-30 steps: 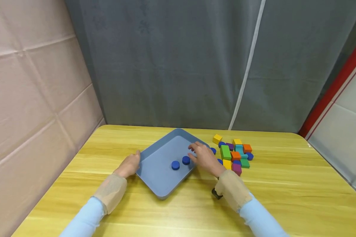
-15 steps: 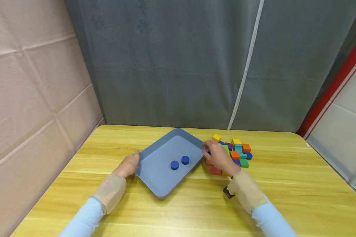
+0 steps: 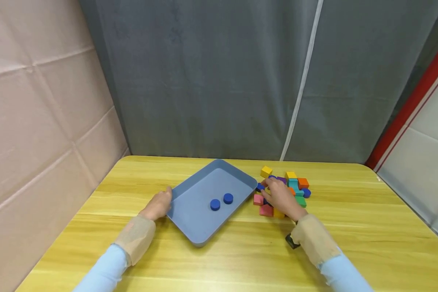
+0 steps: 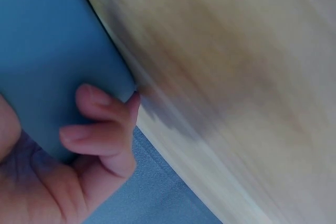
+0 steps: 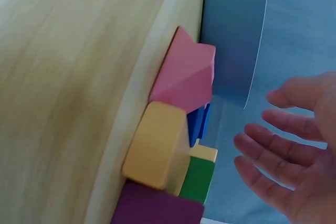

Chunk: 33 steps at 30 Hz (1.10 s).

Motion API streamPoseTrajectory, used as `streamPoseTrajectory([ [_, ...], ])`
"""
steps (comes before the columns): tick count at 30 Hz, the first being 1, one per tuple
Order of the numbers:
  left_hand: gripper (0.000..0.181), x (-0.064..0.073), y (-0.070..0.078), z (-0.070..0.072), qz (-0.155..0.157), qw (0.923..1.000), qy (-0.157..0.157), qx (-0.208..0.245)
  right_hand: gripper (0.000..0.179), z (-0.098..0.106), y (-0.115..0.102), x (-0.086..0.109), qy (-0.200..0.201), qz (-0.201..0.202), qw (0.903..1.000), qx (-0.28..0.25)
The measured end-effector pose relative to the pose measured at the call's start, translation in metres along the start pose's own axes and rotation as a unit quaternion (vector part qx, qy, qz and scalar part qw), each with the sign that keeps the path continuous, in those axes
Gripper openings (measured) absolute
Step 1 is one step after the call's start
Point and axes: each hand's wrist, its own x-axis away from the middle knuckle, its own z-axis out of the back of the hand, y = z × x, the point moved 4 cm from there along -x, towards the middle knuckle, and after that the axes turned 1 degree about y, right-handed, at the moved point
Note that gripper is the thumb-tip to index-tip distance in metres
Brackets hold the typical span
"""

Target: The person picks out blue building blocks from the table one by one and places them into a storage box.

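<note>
So the left hand [image 3: 157,206] has a solid grip on the blue-gray tray [image 3: 193,215], right at the tray's left corner, and the left wrist view shows the fingers curled up against it there. The tray sits kinda diagonally on the wooden table [image 3: 350,227], one corner pointing at the table's far edge and the opposite one back toward the person. Two blue discs [image 3: 215,204] lie side by side on its floor, closer to the long edge facing the right hand [image 3: 281,198] and well apart from the left.

That right hand is loose, fingers apart, nothing visible in its grasp. It's over the near-left part of a heap of colorful blocks [image 3: 301,201], just past the tray's right corner. Between that corner and the fingertips there's a dark blue piece [image 3: 260,187], super close to the hand. Two pink blocks [image 3: 266,210] sit on the heap's near-left side, and a yellow block [image 3: 266,172] sits by the table's far edge. Can't tell what's directly under the palm. Behind the far edge hangs a gray curtain [image 3: 204,81].
</note>
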Motion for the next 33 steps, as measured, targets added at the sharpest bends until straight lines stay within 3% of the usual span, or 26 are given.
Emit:
streamPoseTrajectory([
  [13,0.052,0.0,-0.001,-0.001,0.002,1.0,-0.001,-0.002,0.026,-0.002,0.012,0.006,-0.037,0.002,0.9993,0.009],
  [33,0.05,-0.001,-0.002,-0.002,-0.001,1.0,0.006,-0.006,0.032,-0.007,0.012,0.005,-0.127,-0.011,0.9918,0.007],
])
